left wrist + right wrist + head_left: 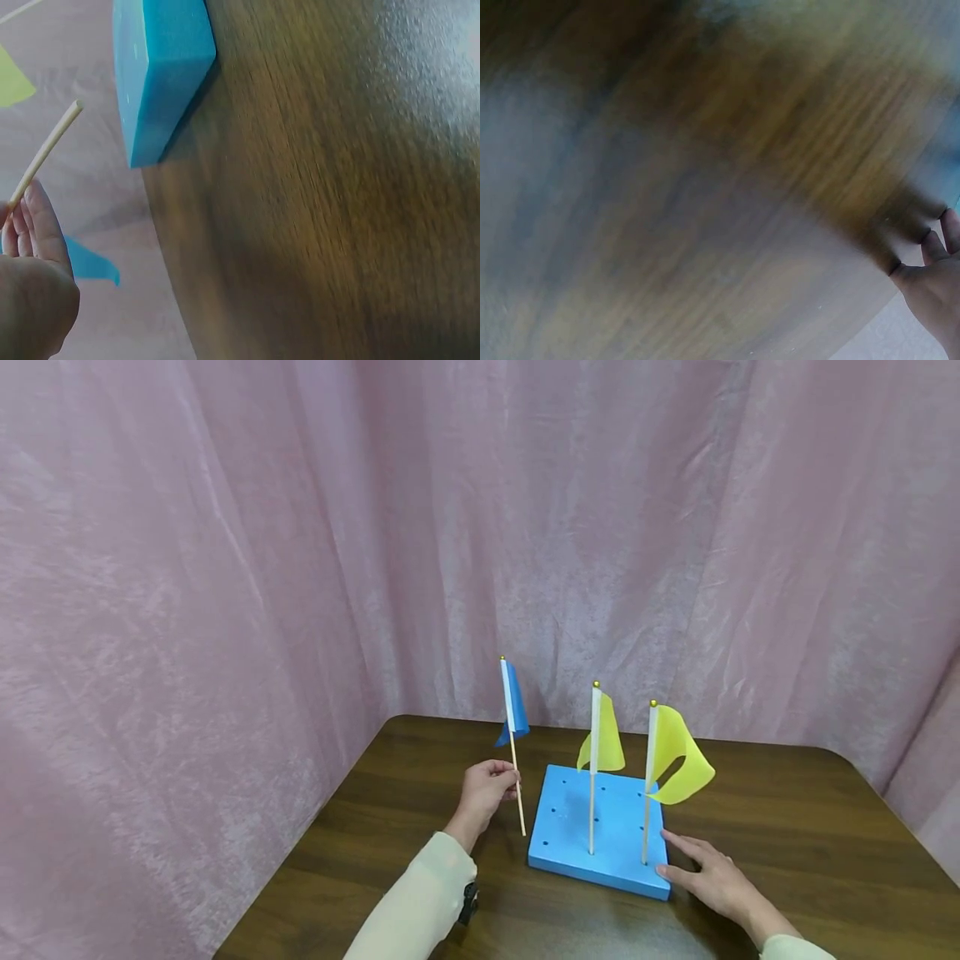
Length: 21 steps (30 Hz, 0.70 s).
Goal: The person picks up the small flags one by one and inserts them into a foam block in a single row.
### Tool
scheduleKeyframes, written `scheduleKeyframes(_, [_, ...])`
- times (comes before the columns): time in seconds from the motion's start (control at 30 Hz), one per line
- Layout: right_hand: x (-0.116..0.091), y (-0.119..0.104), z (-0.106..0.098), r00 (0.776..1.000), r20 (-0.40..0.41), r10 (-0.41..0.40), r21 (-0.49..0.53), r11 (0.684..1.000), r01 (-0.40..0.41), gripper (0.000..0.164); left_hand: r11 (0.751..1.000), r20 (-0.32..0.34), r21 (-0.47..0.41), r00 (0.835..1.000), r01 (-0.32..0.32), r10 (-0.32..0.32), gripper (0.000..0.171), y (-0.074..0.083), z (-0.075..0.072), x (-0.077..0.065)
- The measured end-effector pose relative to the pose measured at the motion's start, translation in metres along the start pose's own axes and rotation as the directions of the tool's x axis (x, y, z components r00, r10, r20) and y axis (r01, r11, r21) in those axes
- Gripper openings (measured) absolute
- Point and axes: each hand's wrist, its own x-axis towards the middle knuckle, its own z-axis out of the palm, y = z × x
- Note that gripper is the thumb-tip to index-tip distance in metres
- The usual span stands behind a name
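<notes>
My left hand (pixel 487 789) pinches the wooden stick of a small blue flag (pixel 517 702), left of a light blue foam board (pixel 562 822). The stick is nearly upright with a slight tilt, and its bare lower end hangs beside the board's left side. In the left wrist view, the stick (pixel 46 154) juts out past the fingers. Two yellow flags, one in the middle (pixel 611 739) and one at the right (pixel 678 752), stand upright in the board. With fingers extended, my right hand (pixel 712 878) rests at the board's right edge.
Several small holes dot the board's top. It lies on a dark brown wooden table (pixel 780 810). Behind the table and along the left hang pink velvet curtains (pixel 600 527). The right wrist view is mostly blurred tabletop.
</notes>
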Motion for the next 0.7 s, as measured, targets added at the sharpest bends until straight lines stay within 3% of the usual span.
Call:
scheduleKeyframes(0.53, [-0.001,-0.002,0.003,1.0,-0.006,-0.014,0.015,1.0,0.014,0.082,0.99,0.047,0.138,0.999,-0.026,0.02,0.006,0.003,0.017,-0.014])
scheduleKeyframes(0.7, [-0.001,-0.002,0.004,1.0,-0.005,-0.016,0.015,1.0,0.016,0.082,0.989,0.079,0.141,0.996,-0.045,0.034,0.007,0.001,0.02,-0.018])
